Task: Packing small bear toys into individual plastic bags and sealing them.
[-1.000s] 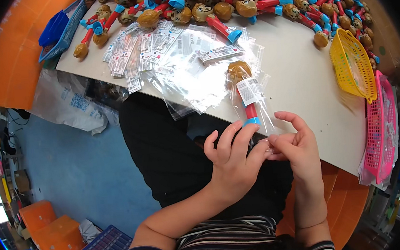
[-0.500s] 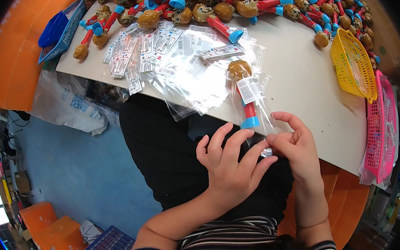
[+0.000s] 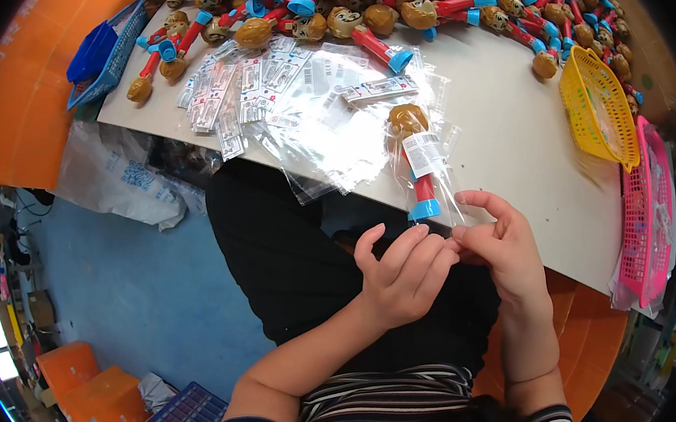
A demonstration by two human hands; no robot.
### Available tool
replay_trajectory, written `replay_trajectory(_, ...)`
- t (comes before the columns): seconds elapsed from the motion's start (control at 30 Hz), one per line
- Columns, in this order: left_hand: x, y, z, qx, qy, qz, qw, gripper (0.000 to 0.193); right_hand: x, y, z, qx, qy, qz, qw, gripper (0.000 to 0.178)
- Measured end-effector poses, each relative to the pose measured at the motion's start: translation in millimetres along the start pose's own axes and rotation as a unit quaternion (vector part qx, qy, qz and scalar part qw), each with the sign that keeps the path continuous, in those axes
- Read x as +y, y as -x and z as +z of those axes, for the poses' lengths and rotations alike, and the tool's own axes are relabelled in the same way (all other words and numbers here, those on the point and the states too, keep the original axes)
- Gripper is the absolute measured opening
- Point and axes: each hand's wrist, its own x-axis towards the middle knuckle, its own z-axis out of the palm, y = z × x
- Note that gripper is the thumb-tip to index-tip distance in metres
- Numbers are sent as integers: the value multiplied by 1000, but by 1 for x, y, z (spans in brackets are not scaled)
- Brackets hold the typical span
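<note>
Left hand (image 3: 410,275) has curled near white table (image 3: 509,148).

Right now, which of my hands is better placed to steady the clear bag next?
Your right hand, probably: it appears to pinch the near end of the clear bag, whereas your left hand's contact there is hard to tell.

There are 2 hands (image 3: 408,279), 1 held bagged toy (image 3: 424,187), 1 yellow basket (image 3: 579,113) and 1 pink basket (image 3: 639,221).

We are seeing strong white glare washing out bags (image 3: 336,143) on a bright table (image 3: 509,148), while straight edges are bending toward black corners.
</note>
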Motion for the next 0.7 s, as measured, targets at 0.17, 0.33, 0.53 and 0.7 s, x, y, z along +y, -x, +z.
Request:
replay_trajectory(0.17,-2,0,3,-10,54,-31,998,14,4,-3,-2,-3,-21,-30,999,40)
replay_trajectory(0.33,-11,-6,-4,-53,197,-112,973,14,6,-4,4,12,-43,-32,998,36)
replay_trajectory(0.53,-35,-15,-33,-79,431,-223,871,11,10,-17,-11,8,4,-60,998,30)
replay_trajectory(0.7,-81,-25,-60,92,630,-449,627,13,4,-19,-16,-46,69,-75,994,20)
